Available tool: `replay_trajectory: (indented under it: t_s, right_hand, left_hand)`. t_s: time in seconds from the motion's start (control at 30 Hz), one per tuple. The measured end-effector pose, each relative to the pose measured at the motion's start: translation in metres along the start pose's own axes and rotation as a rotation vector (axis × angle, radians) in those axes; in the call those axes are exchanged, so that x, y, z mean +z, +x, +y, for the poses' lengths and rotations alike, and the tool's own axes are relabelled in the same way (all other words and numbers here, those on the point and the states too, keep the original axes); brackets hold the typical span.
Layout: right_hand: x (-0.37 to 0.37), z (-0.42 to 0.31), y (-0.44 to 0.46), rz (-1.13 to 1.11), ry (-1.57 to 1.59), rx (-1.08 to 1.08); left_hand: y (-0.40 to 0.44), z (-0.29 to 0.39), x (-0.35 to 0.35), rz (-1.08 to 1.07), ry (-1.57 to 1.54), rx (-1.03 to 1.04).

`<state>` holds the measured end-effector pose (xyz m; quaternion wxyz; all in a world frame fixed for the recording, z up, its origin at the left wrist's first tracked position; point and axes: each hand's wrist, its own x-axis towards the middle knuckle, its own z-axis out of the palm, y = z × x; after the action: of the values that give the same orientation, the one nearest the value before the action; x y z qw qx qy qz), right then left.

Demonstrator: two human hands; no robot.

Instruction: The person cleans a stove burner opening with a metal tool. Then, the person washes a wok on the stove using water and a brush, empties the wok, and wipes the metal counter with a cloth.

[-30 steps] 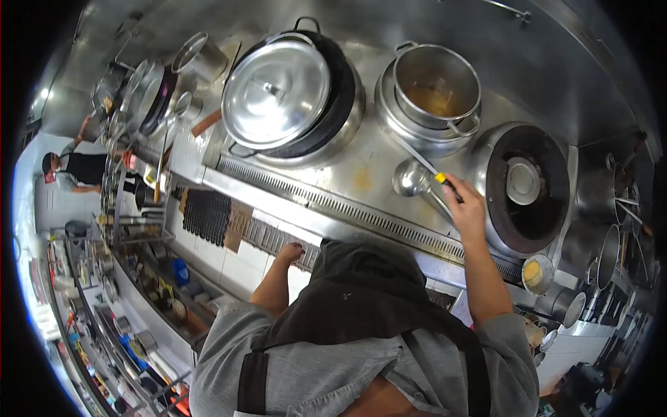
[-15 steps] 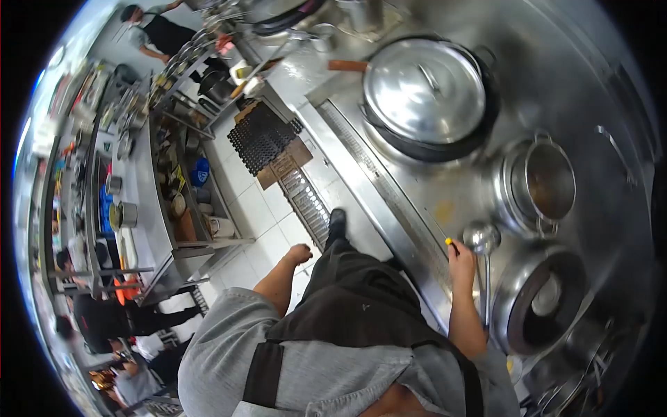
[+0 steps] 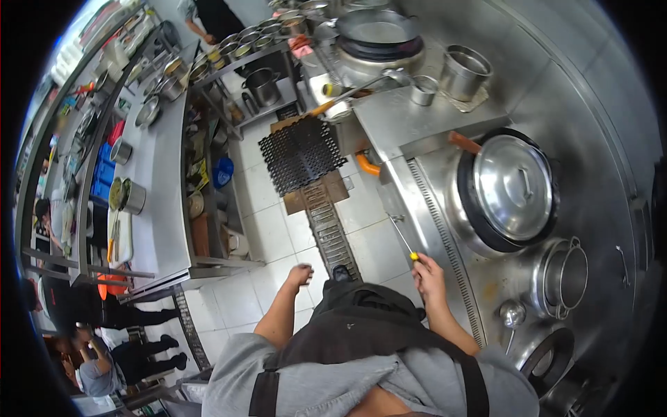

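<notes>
My right hand (image 3: 429, 274) is closed around a yellow-tipped black handle (image 3: 415, 256) in front of the stove edge. A thin metal rod (image 3: 404, 238) runs from the yellow tip to a small metal fitting (image 3: 397, 219) on the stove's front; I cannot tell whether rod and handle are one tool. My left hand (image 3: 300, 275) hangs over the tiled floor with its fingers curled and nothing visible in them. Right of my right hand, a ladle (image 3: 513, 314) rests on the steel stove top (image 3: 490, 286).
A lidded wok (image 3: 517, 187) and nested pots (image 3: 566, 278) stand on the stove. An orange pipe (image 3: 367, 164) shows below the counter. A black rubber mat (image 3: 300, 154) and a drain grate (image 3: 330, 229) lie on the floor. Other people stand at the far end and lower left.
The view has turned, so the stove appears farther right. My right hand has moved from above the stove edge to in front of it. The thin rod has come into view.
</notes>
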<state>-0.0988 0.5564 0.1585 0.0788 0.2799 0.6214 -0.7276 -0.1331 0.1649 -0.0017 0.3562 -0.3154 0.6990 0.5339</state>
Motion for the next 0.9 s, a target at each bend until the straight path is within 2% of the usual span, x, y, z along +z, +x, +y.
replay_trajectory:
  t_s: [0.1, 0.2, 0.47, 0.53, 0.57, 0.6, 0.63, 0.67, 0.7, 0.73, 0.8, 0.87, 0.9]
  right_hand:
    - [0.084, -0.035, 0.034, -0.187, -0.079, 0.06]
    - [0.15, -0.076, 0.068, -0.273, -0.007, 0.026]
    - [0.238, -0.155, 0.156, -0.391, 0.207, -0.049]
    - [0.254, -0.163, 0.185, -0.396, 0.228, -0.045]
    - [0.262, -0.167, 0.202, -0.389, 0.241, -0.043]
    - [0.27, -0.171, 0.219, -0.38, 0.255, -0.042]
    - [0.279, -0.174, 0.239, -0.377, 0.268, -0.044]
    - [0.29, -0.178, 0.261, -0.377, 0.277, -0.044]
    - [0.301, -0.183, 0.283, -0.382, 0.269, -0.063]
    - [0.312, -0.193, 0.304, -0.379, 0.266, -0.085]
    - [0.336, -0.222, 0.345, -0.349, 0.264, -0.097]
    - [0.357, -0.259, 0.383, -0.36, 0.082, -0.187]
    - [0.366, -0.276, 0.4, -0.312, 0.017, -0.233]
  left_hand:
    - [-0.044, 0.062, -0.022, -0.029, -0.173, 0.222]
    - [-0.057, 0.093, -0.038, -0.112, -0.211, 0.267]
    - [0.009, 0.086, -0.1, -0.007, -0.249, 0.046]
    - [0.056, 0.058, -0.129, 0.154, 0.072, 0.047]
    - [0.09, 0.028, -0.151, 0.215, 0.376, 0.12]
    - [0.107, 0.016, -0.171, 0.219, 0.678, 0.074]
    - [0.131, -0.011, -0.193, 0.156, 0.723, -0.081]
    - [0.148, -0.035, -0.219, -0.01, 1.052, 0.004]
    - [0.138, -0.032, -0.236, 0.007, 0.942, -0.062]
    - [0.149, -0.057, -0.256, -0.006, 0.969, 0.069]
    - [0.128, -0.012, -0.275, -0.017, 1.035, 0.338]
    - [0.146, 0.019, -0.304, 0.019, 0.598, -0.017]
    - [0.162, 0.028, -0.312, 0.073, 1.141, 0.097]
